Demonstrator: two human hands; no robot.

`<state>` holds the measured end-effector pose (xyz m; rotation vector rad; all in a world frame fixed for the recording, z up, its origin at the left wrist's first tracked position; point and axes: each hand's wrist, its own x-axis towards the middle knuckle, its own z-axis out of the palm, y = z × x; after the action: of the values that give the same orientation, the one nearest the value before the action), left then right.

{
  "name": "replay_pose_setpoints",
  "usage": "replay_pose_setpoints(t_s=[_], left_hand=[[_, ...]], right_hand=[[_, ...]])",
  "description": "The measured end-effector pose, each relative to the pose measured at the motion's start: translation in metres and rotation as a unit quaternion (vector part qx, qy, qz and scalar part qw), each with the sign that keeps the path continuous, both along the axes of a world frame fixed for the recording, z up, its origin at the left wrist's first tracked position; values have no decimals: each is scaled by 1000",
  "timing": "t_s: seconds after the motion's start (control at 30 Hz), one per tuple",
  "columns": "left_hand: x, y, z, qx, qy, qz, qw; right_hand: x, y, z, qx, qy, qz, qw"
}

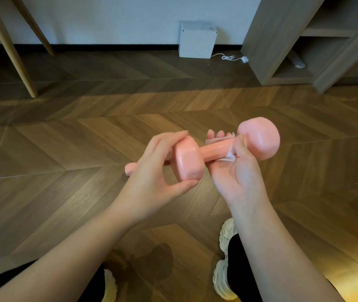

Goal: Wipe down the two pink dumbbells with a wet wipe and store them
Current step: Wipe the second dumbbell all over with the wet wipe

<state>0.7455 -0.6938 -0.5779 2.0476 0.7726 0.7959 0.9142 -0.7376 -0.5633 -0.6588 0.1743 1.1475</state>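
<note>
Thin white wipe (228, 157) wraps the glossy pink dumbbell (213, 150) (rounded ends).

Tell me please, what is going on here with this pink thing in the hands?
A person is cleaning a pink dumbbell held above the wooden floor. The left hand grips its near head, and the right hand holds a wet wipe wrapped round the handle, close to the far head. Part of a second pink dumbbell shows behind the left hand, seemingly lying on the floor, so nothing is stored yet.
</note>
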Motion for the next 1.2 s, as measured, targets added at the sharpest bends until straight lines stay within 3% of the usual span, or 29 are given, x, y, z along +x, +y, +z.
replay_pose_setpoints(t_s=[0.07,0.13,0.2,0.27,0.33,0.43,0.5,0.57,0.63,0.7,0.8,0.87,0.93,1.1,1.2], left_hand=[[-1,1,-2,52,3,-23,998],[2,0,2,-111,-10,-7,994],[3,-1,11,-332,-34,2,943],[5,1,7,-414,-44,11,909],[6,-1,5,-362,-52,15,931],[2,-3,1,-108,11,0,994],[1,0,0,-60,5,-15,998],[1,1,3,-225,-45,-6,973],[4,2,9,-428,-63,7,901],[6,1,10,-488,-51,1,871],[5,3,9,-425,-70,-7,902],[0,5,6,-285,-45,-31,957],[-2,5,0,-144,-14,-55,988],[-1,6,-5,11,-17,-63,998],[-1,5,-4,3,-27,-60,998]], right_hand=[[0,0,0,5,13,-4,1000],[0,1,0,-3,15,-10,1000],[1,1,0,-11,12,-13,1000],[1,0,0,-21,12,-13,1000],[2,0,1,-23,7,-7,1000],[2,0,3,-20,4,5,1000],[0,0,3,-25,10,4,1000],[-2,0,2,-28,24,-1,999],[-4,0,-1,-21,29,-5,999],[-4,0,-4,-23,17,-3,1000],[-6,1,-6,-34,-1,9,999],[-8,0,-6,-40,-13,24,999],[-10,-1,-3,-47,-36,47,997],[-22,-6,0,-76,-109,114,985],[-29,-10,-2,-84,-155,137,975]])
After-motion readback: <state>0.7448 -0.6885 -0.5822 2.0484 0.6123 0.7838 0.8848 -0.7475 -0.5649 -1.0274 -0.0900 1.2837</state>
